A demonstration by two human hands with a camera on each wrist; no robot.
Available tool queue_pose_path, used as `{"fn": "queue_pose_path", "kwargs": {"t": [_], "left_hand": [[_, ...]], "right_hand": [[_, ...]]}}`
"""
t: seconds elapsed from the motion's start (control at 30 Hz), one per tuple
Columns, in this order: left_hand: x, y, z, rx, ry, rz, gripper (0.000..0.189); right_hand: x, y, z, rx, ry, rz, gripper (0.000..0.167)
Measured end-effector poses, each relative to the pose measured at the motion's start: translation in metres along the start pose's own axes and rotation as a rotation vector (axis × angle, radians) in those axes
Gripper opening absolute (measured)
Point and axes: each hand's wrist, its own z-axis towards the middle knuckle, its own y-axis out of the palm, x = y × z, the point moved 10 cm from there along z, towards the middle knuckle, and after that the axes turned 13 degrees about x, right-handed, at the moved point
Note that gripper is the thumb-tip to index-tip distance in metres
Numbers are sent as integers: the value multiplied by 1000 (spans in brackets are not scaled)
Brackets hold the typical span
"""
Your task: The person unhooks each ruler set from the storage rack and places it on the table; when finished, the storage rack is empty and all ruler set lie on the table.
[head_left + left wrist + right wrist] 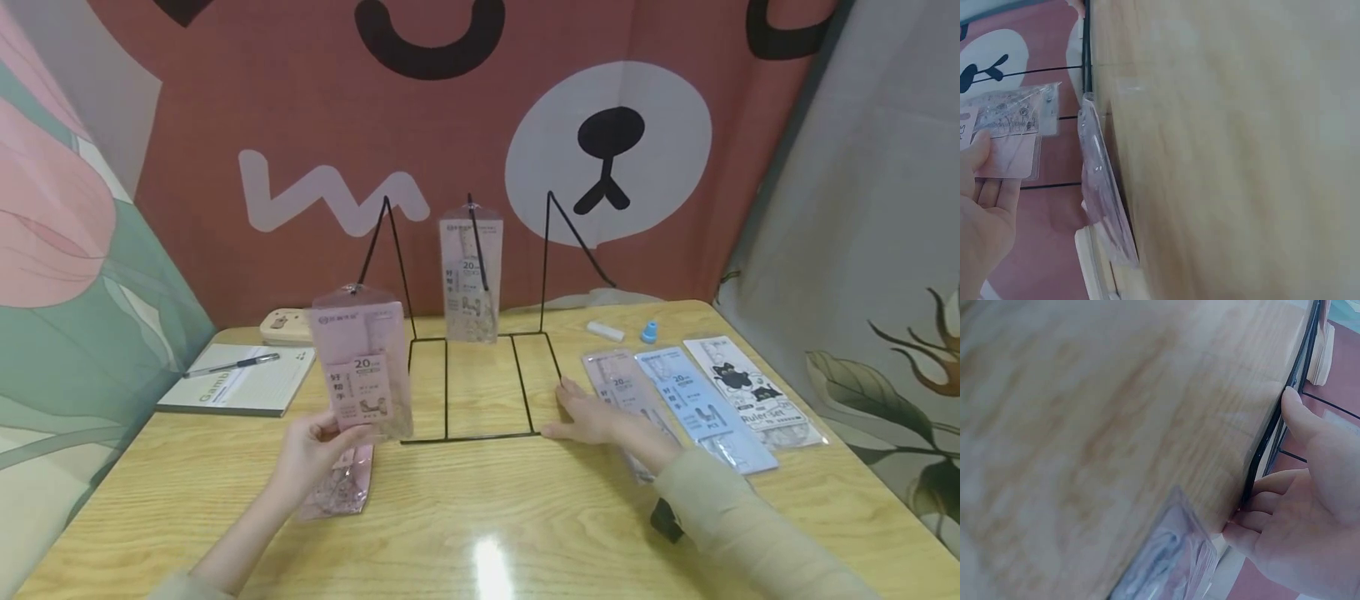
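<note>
My left hand (318, 454) pinches the lower edge of a pink ruler set packet (367, 350), thumb in front. The packet's top hole is at the front tip of the left arm of a black wire display rack (447, 392). Below it, another pink packet (341, 487) lies on the table, partly hidden by the hand. On the rack's middle arm hangs a similar packet (471, 279). My right hand (592, 417) rests at the rack's front right corner, its spread thumb and fingers touching the base wire (1266, 437).
To the right lie a pinkish packet (618, 387), a blue packet (701, 408) and a white cat-print ruler set (750, 387). Behind them are a white eraser (605, 331) and a small blue object (649, 332). Left stand a notebook (247, 392), a pen (232, 365) and a beige case (285, 325).
</note>
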Motion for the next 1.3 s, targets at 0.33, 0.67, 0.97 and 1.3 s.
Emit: {"fn": "queue_pose_path", "kwargs": {"t": [0.33, 0.67, 0.97, 1.3], "left_hand": [[8, -62, -15, 123, 39, 12, 31], [-38, -122, -16, 68, -242, 312, 27], [-97, -130, -36, -196, -610, 542, 53], [-106, -121, -34, -229, -653, 549, 51]], "right_hand": [[0, -1, 0, -22, 12, -1, 90], [-3, -2, -1, -33, 10, -2, 90], [-1, -1, -2, -32, 12, 2, 90], [-1, 0, -1, -26, 11, 8, 90]]}}
